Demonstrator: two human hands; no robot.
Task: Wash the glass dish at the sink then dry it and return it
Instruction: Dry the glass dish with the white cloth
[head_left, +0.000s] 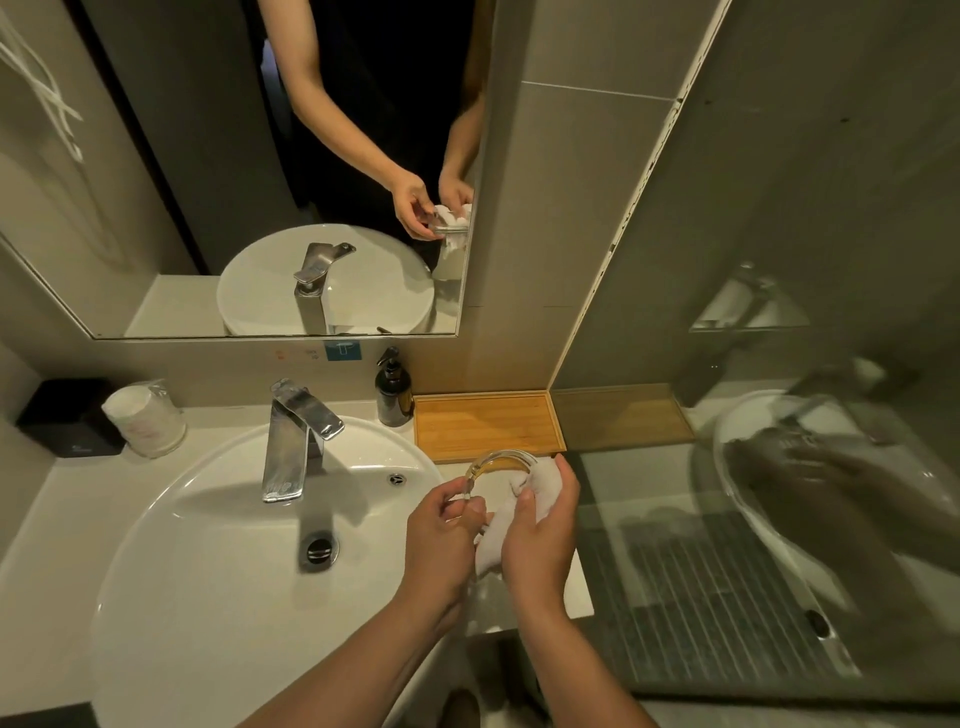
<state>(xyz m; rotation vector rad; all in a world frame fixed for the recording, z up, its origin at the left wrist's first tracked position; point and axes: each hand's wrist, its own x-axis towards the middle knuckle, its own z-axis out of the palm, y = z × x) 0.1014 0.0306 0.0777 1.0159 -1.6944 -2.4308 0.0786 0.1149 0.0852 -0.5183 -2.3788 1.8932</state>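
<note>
Beside the white basin (218, 519) on the bathroom worktop (62, 499), the left hand (441, 525) pinched the glass dish (498, 460) by its rim, grip clamped. Just right of it, the right hand (540, 530) closed on a white cloth (524, 499) pressed into the dish, with the bamboo tray (483, 421) beyond.
</note>
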